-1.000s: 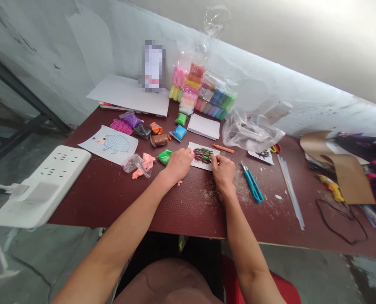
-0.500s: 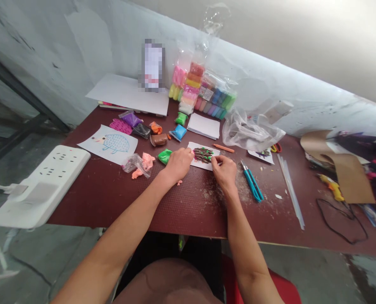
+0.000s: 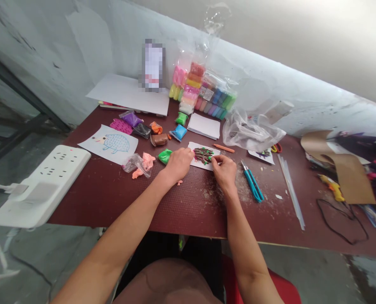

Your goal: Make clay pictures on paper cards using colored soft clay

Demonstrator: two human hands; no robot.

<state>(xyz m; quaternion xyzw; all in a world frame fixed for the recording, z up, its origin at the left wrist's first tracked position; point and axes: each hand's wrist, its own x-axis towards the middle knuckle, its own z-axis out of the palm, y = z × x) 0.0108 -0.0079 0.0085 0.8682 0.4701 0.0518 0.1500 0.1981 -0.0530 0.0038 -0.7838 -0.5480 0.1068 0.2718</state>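
Observation:
A small white card (image 3: pixel 200 165) lies on the dark red table, bearing dark curved twig-like lines with green dots (image 3: pixel 203 155). My left hand (image 3: pixel 180 164) is at the card's left edge, its fingers closed together; what they hold, if anything, is too small to make out. At the right edge, my right hand (image 3: pixel 224 169) has thumb and forefinger pinched by the twig-like piece, and their tips hide whatever is between them. Green clay (image 3: pixel 165 156) sits just left of my left hand. An orange stick (image 3: pixel 224 148) lies behind the card.
Teal-handled scissors (image 3: pixel 253 184) lie to the right, near clear sticks (image 3: pixel 291 191). Peach clay (image 3: pixel 147 162), a hedgehog drawing (image 3: pixel 113 144) and a power strip (image 3: pixel 42 185) are at left. Clay packs (image 3: pixel 203 90), stacked white paper (image 3: pixel 203 126) and a plastic bag (image 3: pixel 251 131) stand behind.

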